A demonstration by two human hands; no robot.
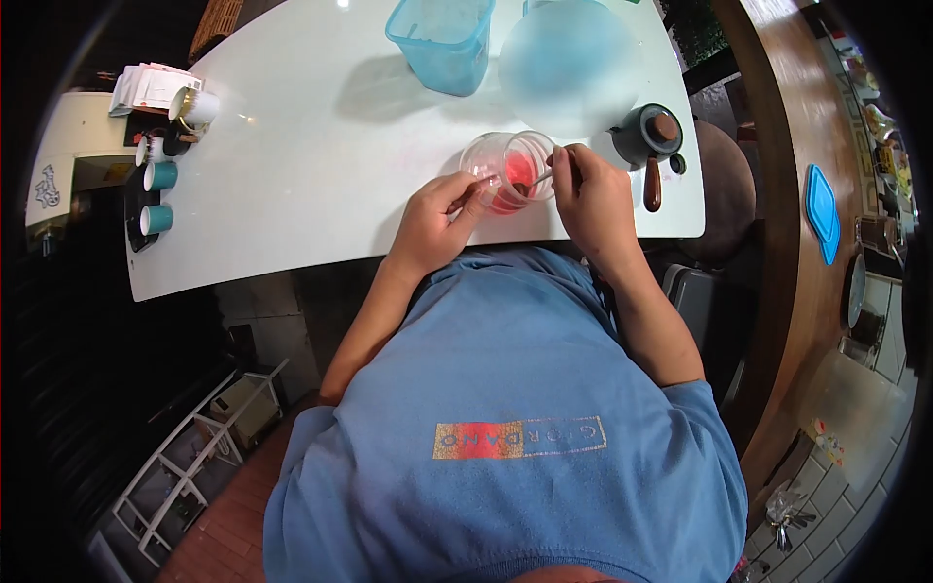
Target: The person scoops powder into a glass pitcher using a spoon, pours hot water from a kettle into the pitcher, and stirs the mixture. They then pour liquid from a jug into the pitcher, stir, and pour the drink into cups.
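Note:
A clear plastic tub [533,199] with red contents [520,169] is near the table's front edge, tilted with its mouth toward my right hand. Another clear rounded wall [478,152] shows at its left; whether it is a separate container I cannot tell. My left hand [439,216] is closed on the tub's left side, thumb and fingers pinching it. In my right hand [593,194] is a thin-handled spoon [540,179], its dark end reaching into the tub by the red contents. Part of the spoon's handle is hidden by my fingers.
On the white table [292,185] stand a blue tub [445,49] and a frosted round lid-like thing [569,63] beyond my hands. A dark pot [641,136] with a wooden handle is at right. Cups [158,176] line the left edge; a wooden counter [792,243] runs at right.

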